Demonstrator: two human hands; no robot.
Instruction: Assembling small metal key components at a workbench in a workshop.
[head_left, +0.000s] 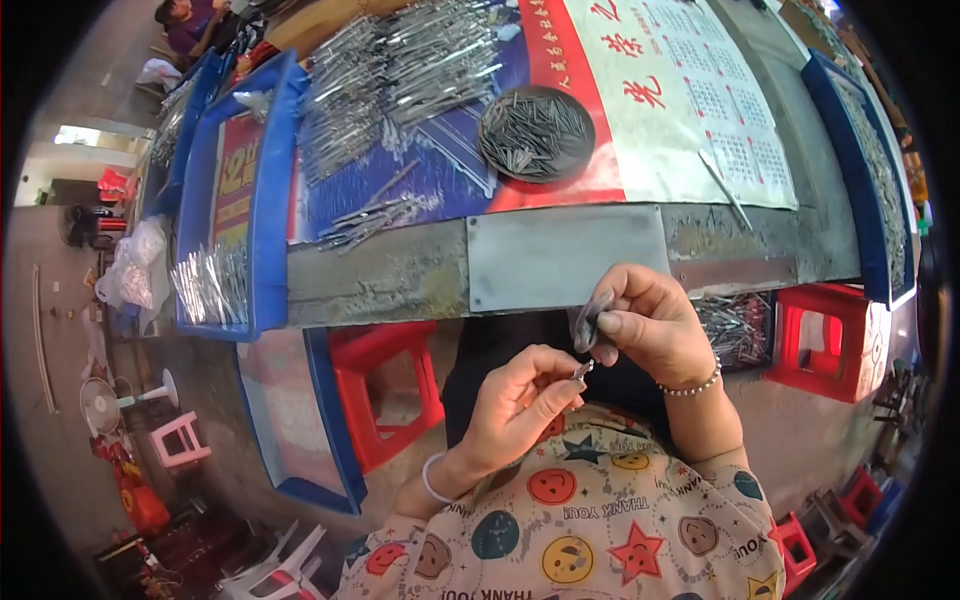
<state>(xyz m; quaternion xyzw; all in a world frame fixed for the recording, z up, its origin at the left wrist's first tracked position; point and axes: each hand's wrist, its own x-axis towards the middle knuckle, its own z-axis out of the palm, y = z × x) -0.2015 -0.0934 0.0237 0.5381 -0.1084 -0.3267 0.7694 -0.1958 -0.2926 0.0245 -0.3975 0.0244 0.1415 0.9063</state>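
My left hand [525, 398] is closed, pinching a small shiny metal piece [582, 370] between thumb and forefinger. Just above it and to the right, my right hand [655, 325] is closed too, thumb against forefinger. Something dark grey shows at its fingertips, whose kind I cannot make out. Both hands are over my lap, in front of the bench edge and its grey metal plate [565, 260]. Beyond them on the bench stands a round dark bowl [585, 160] of short grey metal pins. Long thin metal rods [345, 100] lie in heaps at the far left.
Blue trays flank the bench: one at left [265, 200] with metal pieces, another at right [850, 150]. A pointed metal rod [725, 190] rests on the calendar sheet. Red stools [425, 390] and a crate of metal parts [735, 330] are below. Another person [185, 25] sits far left.
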